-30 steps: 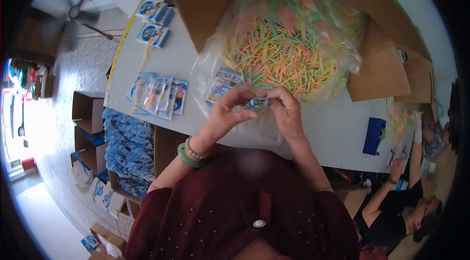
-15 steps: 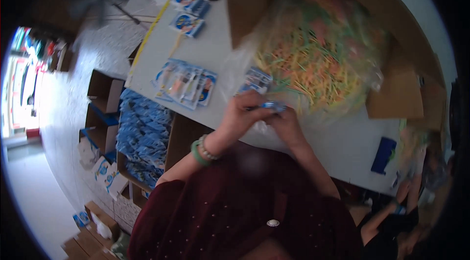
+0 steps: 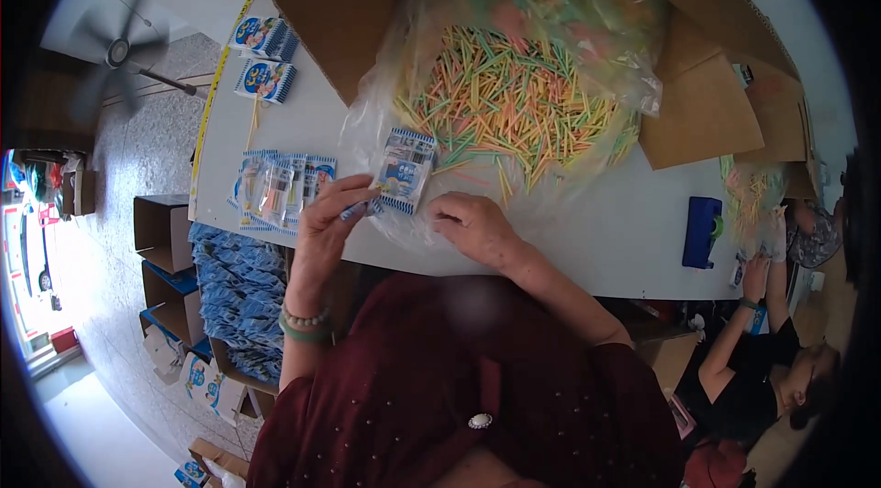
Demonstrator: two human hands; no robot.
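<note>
My left hand [image 3: 328, 217], at the table's front edge, pinches a small blue-and-white packet [image 3: 362, 209] mostly hidden by the fingers. To its right, my right hand [image 3: 477, 229] is closed, its thumb and fingertips curled together; whatever is between them cannot be made out. Just beyond both hands lies a stack of blue-and-white striped packets [image 3: 405, 171]. A heap of thin pastel sticks [image 3: 514, 112], yellow, green, orange and pink, spills from a clear plastic bag [image 3: 372, 121] beyond my right hand. Several filled packets [image 3: 280, 190] lie overlapped to the left of my left hand.
Below the table's left edge stands a carton of blue packets [image 3: 237, 295]. Two packet bundles [image 3: 264, 81] sit at the far left. A cardboard box [image 3: 344, 15] surrounds the bag. To the right are a blue tape dispenser [image 3: 702, 231] and another person [image 3: 743, 369] at work.
My hands were together over a blue-and-white packet and are now apart, the left holding a packet farther left. The view has turned, shifting the table's things leftward.
</note>
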